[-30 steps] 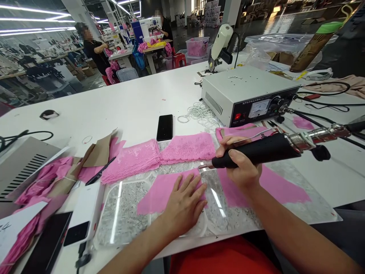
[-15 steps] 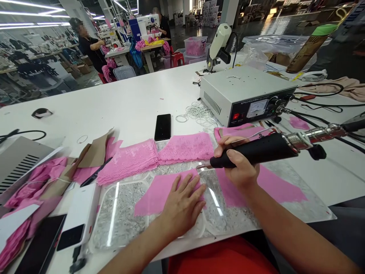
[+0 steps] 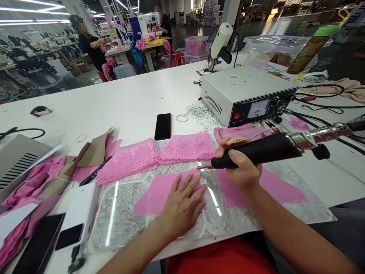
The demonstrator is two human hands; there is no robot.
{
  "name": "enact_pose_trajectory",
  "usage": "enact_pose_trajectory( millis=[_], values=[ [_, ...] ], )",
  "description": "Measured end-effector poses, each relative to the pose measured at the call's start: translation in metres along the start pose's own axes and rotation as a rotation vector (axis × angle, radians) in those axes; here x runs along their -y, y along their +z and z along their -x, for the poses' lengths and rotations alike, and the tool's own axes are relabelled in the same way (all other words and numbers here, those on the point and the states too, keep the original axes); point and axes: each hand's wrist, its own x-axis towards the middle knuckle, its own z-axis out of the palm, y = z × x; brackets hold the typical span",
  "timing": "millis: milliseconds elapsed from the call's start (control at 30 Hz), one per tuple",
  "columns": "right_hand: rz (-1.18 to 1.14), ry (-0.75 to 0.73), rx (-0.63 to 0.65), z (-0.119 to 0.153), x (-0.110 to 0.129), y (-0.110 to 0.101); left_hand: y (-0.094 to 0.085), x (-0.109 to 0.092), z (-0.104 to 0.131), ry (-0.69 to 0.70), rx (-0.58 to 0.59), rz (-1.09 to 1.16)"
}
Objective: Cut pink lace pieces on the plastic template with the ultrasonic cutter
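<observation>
Left hand (image 3: 182,207) lies flat, palm down, fingers spread and released, pressing a pink fabric piece (image 3: 159,192) onto a clear plastic sheet (image 3: 122,217) on the white table (image 3: 119,102). The fabric sits near the table's front edge, its right end under the hand.

Right hand (image 3: 241,163) is clenched around the black handle of a cutting tool (image 3: 262,152), thumb on top. The metal tip points left and meets the upper right corner of the fabric piece, just beyond the left fingertips. The tool's metal rear end and cable run off to the right.

A second pink piece (image 3: 273,188) lies under the right wrist. Two stacks of pink lace (image 3: 159,154) lie just behind the sheet. A black phone (image 3: 163,126) lies behind the lace. A grey control box (image 3: 245,93) with a dial stands to the right rear, loose rubber bands (image 3: 199,112) beside it. Cardboard scraps (image 3: 94,152) lie at the left.
</observation>
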Motion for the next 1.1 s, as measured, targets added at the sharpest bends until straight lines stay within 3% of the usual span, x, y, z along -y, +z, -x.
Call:
enact_pose_trajectory(
  millis=[267, 633, 900, 1100],
  values=[
    [-0.086, -0.003, 0.065, 0.002, -0.004, -0.003, 0.0, -0.001, 0.0, -0.007, 0.004, -0.02],
    [-0.004, -0.028, 0.102, 0.001, -0.003, -0.002, -0.001, -0.001, -0.002, 0.017, -0.034, -0.035],
    [-0.132, 0.049, 0.018, -0.005, 0.007, -0.007, -0.014, -0.015, 0.003, 0.142, -0.115, -0.061],
    [-0.15, 0.101, 0.068, -0.002, 0.011, -0.009, -0.012, -0.021, 0.008, 0.181, -0.102, -0.048]
  ],
)
